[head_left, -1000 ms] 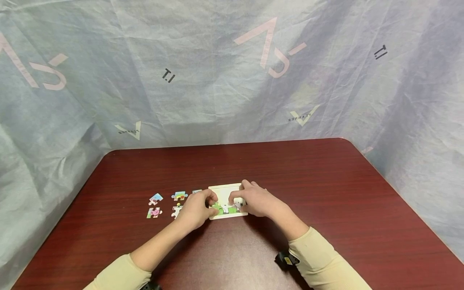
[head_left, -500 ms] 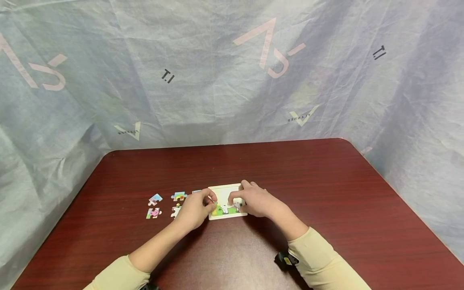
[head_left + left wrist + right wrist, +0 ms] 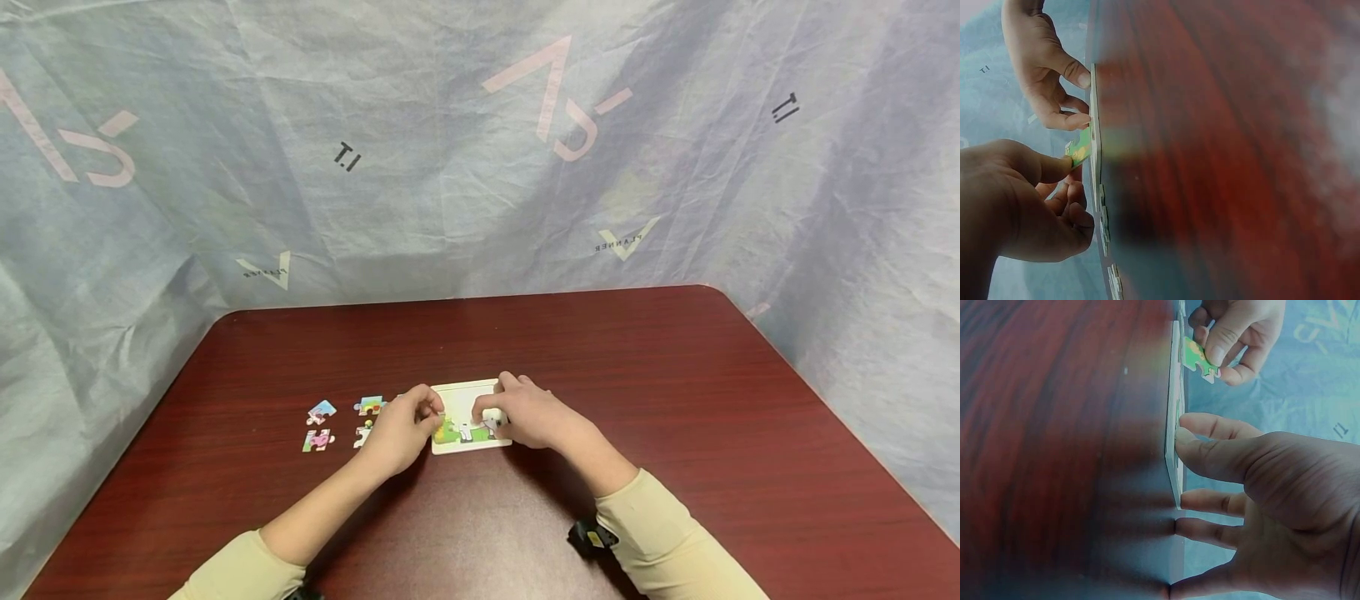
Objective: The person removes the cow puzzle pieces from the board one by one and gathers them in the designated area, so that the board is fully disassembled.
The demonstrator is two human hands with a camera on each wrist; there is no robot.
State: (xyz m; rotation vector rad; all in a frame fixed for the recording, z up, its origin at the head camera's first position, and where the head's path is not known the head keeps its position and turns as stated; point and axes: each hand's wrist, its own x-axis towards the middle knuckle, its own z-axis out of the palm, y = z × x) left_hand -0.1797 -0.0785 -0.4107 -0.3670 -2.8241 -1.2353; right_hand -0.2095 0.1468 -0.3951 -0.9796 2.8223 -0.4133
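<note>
My left hand (image 3: 401, 429) pinches a green and yellow jigsaw piece (image 3: 1080, 152) between thumb and fingers. The piece slants over the left end of a pale puzzle tray (image 3: 472, 449), its lower edge touching or very near the tray. At the tray's right end, my right hand (image 3: 532, 414) rests with thumb and index finger on the tray. Its other fingers reach down past the edge in the right wrist view. Inside the tray, a white animal (image 3: 491, 422) shows on green along the near side. The upper part is bare board; the right end is partly hidden.
Left of the tray, loose jigsaw pieces lie on the dark red table (image 3: 465, 533): a blue and pink one (image 3: 322, 412), a pink and green one (image 3: 318, 440), a blue-topped one (image 3: 370, 406) and a white one (image 3: 363, 433), partly covered. A grey cloth (image 3: 450, 167) hangs behind.
My left hand has drawn slightly left, tilting the pinched piece up and showing more of the tray's near-left corner. The right hand and the tray stay in place.
</note>
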